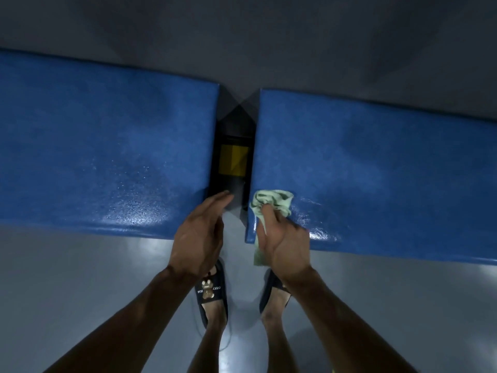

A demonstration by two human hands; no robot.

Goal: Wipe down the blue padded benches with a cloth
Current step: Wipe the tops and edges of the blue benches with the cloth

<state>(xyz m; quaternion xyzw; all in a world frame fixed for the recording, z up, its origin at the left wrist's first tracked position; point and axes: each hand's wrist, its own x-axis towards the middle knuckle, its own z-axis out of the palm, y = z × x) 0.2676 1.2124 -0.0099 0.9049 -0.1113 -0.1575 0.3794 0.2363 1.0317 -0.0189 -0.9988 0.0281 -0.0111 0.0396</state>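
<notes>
Head view: the right hand (pixel 286 244) grips a green cloth (pixel 271 204) on the near left corner of the right blue bench (pixel 376 170); the left hand (pixel 200 235), fingers loose and unclenched, touches the left blue bench (pixel 102 141) corner

Two blue padded benches are set on the grey floor (pixel 80 278): the left bench (pixel 107 146) beside the left hand (pixel 199 238), the right bench (pixel 376 170) under the green cloth (pixel 271 203) and right hand (pixel 287 243).

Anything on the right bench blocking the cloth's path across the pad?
Nothing visible. The right hand holds the green cloth on the near left corner of the right bench, and the blue pad beyond it is bare as far as the frame shows. The left hand hangs over the gap between the benches, off the pad.
</notes>
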